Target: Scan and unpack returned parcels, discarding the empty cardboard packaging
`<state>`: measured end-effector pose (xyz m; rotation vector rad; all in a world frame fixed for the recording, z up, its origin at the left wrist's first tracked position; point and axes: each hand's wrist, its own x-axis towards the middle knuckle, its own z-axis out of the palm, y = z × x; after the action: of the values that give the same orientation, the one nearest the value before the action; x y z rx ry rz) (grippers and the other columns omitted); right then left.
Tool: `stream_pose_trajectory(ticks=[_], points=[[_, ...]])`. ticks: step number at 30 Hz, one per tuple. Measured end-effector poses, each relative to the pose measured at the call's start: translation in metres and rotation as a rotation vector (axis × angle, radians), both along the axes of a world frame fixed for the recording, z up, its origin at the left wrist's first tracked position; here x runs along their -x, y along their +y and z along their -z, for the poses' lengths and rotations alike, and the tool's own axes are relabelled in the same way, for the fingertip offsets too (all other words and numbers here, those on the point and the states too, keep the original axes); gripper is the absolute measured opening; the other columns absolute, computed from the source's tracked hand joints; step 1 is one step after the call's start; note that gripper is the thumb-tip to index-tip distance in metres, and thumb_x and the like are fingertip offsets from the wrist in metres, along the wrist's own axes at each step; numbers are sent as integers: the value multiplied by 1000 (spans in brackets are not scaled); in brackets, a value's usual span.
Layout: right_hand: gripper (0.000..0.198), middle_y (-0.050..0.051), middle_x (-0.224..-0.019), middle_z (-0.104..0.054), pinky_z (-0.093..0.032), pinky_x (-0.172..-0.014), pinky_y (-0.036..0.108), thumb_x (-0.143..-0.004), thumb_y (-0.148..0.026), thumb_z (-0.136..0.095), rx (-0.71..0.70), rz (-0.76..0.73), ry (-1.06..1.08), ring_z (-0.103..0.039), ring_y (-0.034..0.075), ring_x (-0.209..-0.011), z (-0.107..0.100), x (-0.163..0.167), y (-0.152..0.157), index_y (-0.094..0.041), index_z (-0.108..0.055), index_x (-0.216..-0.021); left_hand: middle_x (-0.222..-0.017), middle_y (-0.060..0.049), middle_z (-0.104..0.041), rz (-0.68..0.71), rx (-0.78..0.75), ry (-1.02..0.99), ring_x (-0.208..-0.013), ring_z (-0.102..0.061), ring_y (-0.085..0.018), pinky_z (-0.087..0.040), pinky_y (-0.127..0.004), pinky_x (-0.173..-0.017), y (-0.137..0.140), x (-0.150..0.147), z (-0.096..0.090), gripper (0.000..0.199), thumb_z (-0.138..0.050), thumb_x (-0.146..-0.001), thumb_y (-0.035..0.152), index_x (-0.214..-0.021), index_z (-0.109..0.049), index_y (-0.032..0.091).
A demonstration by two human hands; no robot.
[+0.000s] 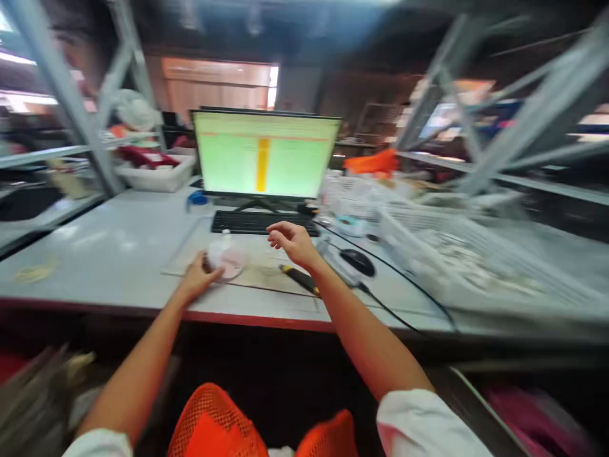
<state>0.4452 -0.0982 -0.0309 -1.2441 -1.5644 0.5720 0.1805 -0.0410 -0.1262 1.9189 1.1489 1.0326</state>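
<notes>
My left hand [202, 276] is closed around the left side of a rounded white container [228, 260], with a small knob on top and a pale pink face. Blur hides its exact kind. Just in front of the keyboard [261, 222], my right hand [292, 242] hovers with fingers loosely bent, thumb apart, and nothing visible in it. Below that hand lies a black and yellow utility knife [299, 279] on a flat board [266, 273]. A black computer mouse [358, 261] is to the right of my right hand.
A lit monitor [266, 155] stands behind the keyboard. White baskets [419, 254] fill the right side, and a black cable [399, 273] crosses the table there. A white bin [159, 178] and a blue tape roll [196, 198] are at the back left. Metal frames flank the table.
</notes>
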Motion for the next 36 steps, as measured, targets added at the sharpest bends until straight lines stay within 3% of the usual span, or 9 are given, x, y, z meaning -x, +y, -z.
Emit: stream_pose_trajectory(ticks=[2, 4, 9, 15, 21, 24, 28, 33, 36], points=[[28, 8, -92, -75, -57, -72, 31, -93, -29, -51, 81, 44, -171, -70, 17, -78, 15, 35, 59, -14, -69, -110, -117, -8, -68, -25, -39, 8, -107, -66, -25, -54, -41, -98, -2, 33, 7, 57, -79, -79, 38, -128, -57, 18], [29, 10, -101, -75, -56, -84, 34, -94, -22, -50, 142, 58, -319, -71, 18, -89, 26, 63, 101, -13, -70, -112, -121, -10, -66, -68, -160, 18, -113, -63, -27, -51, -42, -101, -2, 35, 10, 61, -77, -75, 35, -129, -55, 18], [30, 13, -116, -73, -49, -97, 33, -87, -23, -68, 211, 11, -539, -67, 25, -111, 49, 93, 138, -17, -71, -117, -121, -14, -63, -342, -392, 8, -115, -60, -30, -50, -43, -101, -1, 16, 12, 61, -72, -73, 32, -128, -52, 17], [38, 18, -116, -70, -49, -90, 37, -85, -31, -71, 253, -15, -708, -67, 33, -107, 64, 89, 122, -18, -66, -121, -110, -12, -67, -401, -345, 14, -101, -65, -28, -53, -39, -91, -5, 20, 10, 50, -70, -75, 36, -119, -53, 18], [78, 21, -129, -63, -45, -100, 40, -73, -16, -68, 228, 104, -691, -61, 32, -117, 65, 31, 99, -11, -45, -147, -91, -4, -68, -318, -167, -15, -82, -65, -22, -51, -32, -76, -5, 21, 4, 41, -67, -79, 49, -106, -55, 20], [59, 14, -113, -66, -48, -92, 39, -71, -22, -64, 169, 224, -545, -62, 29, -105, 69, 0, 92, -13, -57, -128, -89, -3, -68, -254, -146, -2, -80, -64, -20, -49, -30, -74, -7, 21, 4, 42, -65, -81, 52, -106, -56, 20], [38, 9, -99, -64, -49, -82, 37, -68, -24, -62, 119, 314, -419, -60, 26, -90, 77, -14, 88, -18, -57, -105, -104, -6, -70, -128, -121, 19, -90, -66, -21, -53, -30, -81, -13, 17, -1, 54, -67, -82, 49, -124, -56, 18], [46, 13, -106, -64, -48, -90, 45, -70, -23, -65, 112, 317, -385, -60, 31, -98, 71, -10, 79, -16, -55, -115, -135, -11, -60, -22, -107, 15, -120, -61, -26, -56, -32, -90, -18, 13, -4, 64, -71, -82, 43, -137, -50, 19], [55, 16, -118, -61, -46, -98, 49, -75, -29, -69, -134, 403, -242, -57, 33, -110, 51, -6, 61, -16, -54, -127, -145, -13, -54, -29, -68, 1, -129, -57, -29, -56, -34, -93, -16, 12, -1, 74, -73, -81, 43, -146, -44, 21]])
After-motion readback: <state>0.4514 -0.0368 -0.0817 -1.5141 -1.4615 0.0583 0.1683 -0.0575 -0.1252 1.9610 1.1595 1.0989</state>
